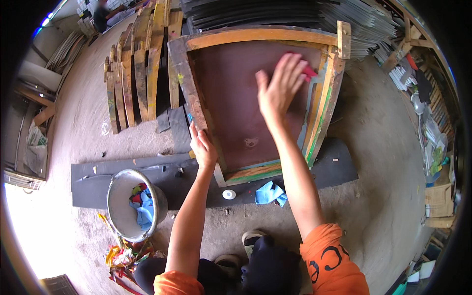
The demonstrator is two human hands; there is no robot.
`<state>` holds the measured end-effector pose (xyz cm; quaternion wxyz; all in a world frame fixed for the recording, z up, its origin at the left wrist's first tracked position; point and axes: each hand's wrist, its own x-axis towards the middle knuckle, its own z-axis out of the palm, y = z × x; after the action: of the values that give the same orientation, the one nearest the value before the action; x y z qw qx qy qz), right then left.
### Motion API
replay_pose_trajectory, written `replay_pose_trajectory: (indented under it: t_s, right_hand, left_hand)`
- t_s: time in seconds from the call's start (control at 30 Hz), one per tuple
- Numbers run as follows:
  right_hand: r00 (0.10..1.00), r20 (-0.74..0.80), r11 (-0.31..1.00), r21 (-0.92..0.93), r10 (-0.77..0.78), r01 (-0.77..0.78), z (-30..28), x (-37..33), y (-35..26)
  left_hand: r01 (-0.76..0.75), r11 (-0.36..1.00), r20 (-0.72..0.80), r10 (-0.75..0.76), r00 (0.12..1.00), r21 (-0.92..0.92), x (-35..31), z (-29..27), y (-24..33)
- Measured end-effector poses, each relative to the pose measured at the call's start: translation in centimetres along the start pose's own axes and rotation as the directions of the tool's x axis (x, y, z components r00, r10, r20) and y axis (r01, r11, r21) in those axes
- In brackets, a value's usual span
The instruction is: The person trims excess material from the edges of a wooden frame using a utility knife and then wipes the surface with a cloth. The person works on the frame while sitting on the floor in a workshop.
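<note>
A wooden screen-printing frame (262, 34) with dark reddish mesh (231, 93) stands tilted in front of me. My left hand (202, 147) grips its left bar near the lower corner, the thumb up along the wood. My right hand (281, 88) is spread over the upper right of the mesh, slightly blurred. Under its fingers it presses a red cloth (309, 73), of which only part shows. Low on the mesh is a small pale shape (251, 142). Just below the frame lie a blue cloth (268, 192) and a small white round container (229, 194).
A metal bucket (112, 206) with coloured rags stands at the left, beside a pile of scraps (125, 258). Several curved wooden frames (140, 73) lean behind it. A dark board (88, 184) lies on the floor. Stacked sheets (246, 12) rise behind; a person (102, 17) sits far left.
</note>
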<state>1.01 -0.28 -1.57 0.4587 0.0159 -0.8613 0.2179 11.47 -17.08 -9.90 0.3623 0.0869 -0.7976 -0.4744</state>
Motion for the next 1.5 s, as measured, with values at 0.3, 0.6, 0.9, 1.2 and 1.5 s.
replay_pose_trajectory:
  t_s: [0.3, 0.6, 0.9, 1.2, 1.5]
  right_hand:
    - [0.259, 0.477, 0.493, 0.470, -0.840, 0.732, -0.1, -8.1, 5.5]
    - [0.423, 0.631, 0.662, 0.199, -0.650, 0.722, -1.6, -13.6, 0.9]
    - [0.830, 0.228, 0.851, -0.014, -0.509, 0.525, -0.6, 1.7, -0.7]
    - [0.730, 0.578, 0.912, 0.061, -0.364, 0.406, -2.2, -20.0, 4.0]
    - [0.997, 0.010, 0.993, -0.091, -0.078, 0.079, 0.4, 1.9, -2.7]
  left_hand:
    - [0.151, 0.988, 0.096, -0.151, 0.984, -0.001, -0.2, -0.3, 0.5]
    - [0.109, 0.994, 0.080, -0.108, 0.991, -0.001, 0.0, -0.4, 0.6]
    - [0.022, 0.999, 0.038, -0.023, 0.999, 0.027, -0.2, 0.0, -0.4]
    - [0.078, 0.997, 0.037, -0.077, 0.996, -0.008, -0.1, 0.4, -1.5]
    - [0.175, 0.985, 0.101, -0.174, 0.980, -0.005, -0.1, 0.0, 0.1]
